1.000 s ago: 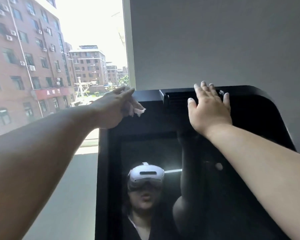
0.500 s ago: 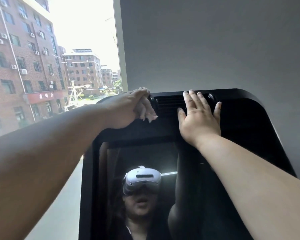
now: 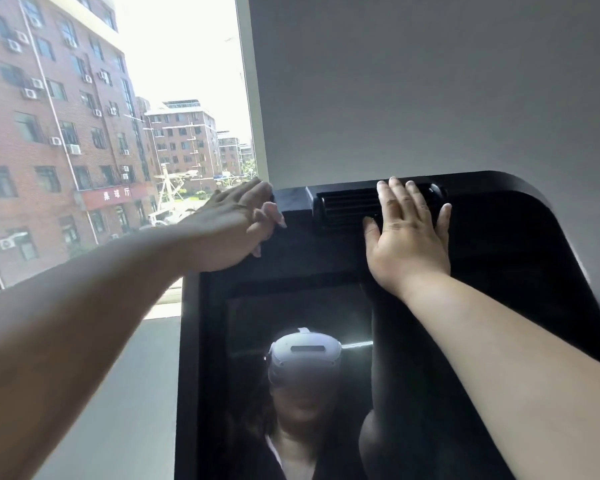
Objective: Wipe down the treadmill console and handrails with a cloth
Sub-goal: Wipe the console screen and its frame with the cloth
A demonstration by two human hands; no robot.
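Readable in one place only: three white Chinese characters, apparently 桌球厅, printed in a row on a red sign band (image 3: pixel 113 197) mounted low across the front of the brick building (image 3: pixel 49 133) seen through the window (image 3: pixel 174 64) at the left. First character somewhat blurred and so given with some doubt, the second and third clearer. Small marks on the more distant facades too tiny to make out.

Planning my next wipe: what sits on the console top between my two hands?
In the head view, a glossy black strip and a ribbed vent grille lie between the left hand, gripping the cloth, and the flat right hand.
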